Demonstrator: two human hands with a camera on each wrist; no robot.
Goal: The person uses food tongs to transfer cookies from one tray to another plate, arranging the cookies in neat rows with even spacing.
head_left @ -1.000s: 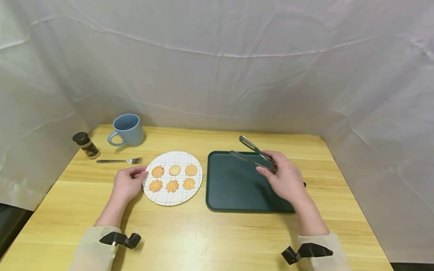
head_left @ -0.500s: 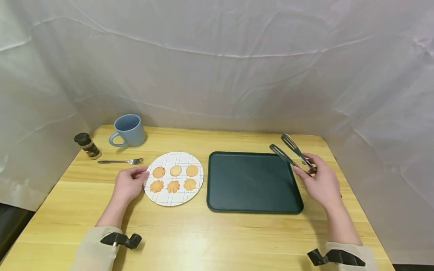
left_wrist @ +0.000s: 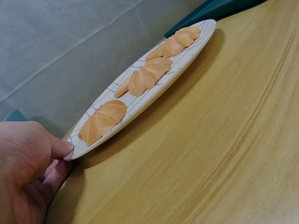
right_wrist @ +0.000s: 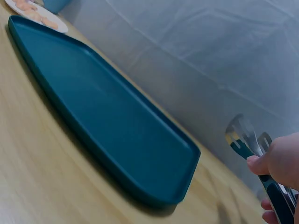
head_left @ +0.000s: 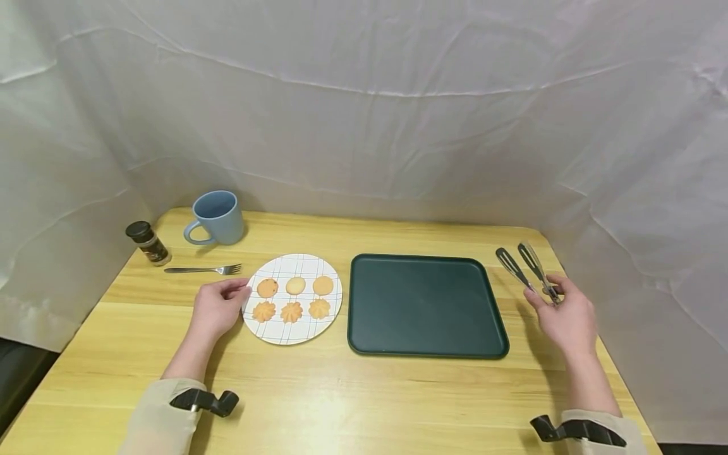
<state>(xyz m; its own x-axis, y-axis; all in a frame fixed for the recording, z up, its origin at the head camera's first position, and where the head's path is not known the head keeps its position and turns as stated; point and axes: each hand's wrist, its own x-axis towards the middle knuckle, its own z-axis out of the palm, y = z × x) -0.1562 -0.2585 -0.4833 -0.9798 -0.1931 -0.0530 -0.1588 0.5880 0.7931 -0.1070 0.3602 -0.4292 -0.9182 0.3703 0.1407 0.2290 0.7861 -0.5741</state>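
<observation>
My left hand pinches the left rim of a round white plate with a checked line pattern. Thumb over the rim and fingers beneath it show in the left wrist view. Two rows of cookies lie on the plate, plain round ones behind and fluted ones in front. At the right side of the table, my right hand holds a pair of tongs. The slotted ends of the tongs point away from me and stand apart, with nothing between them.
A dark green rectangular tray lies between the plate and my right hand. At the back left are a blue mug, a fork and a black-capped spice jar. Pale cloth hangs behind the table.
My right hand has carried the tongs from over the tray rightward, past the tray's right edge. The left hand and the plate have stayed where they were.
</observation>
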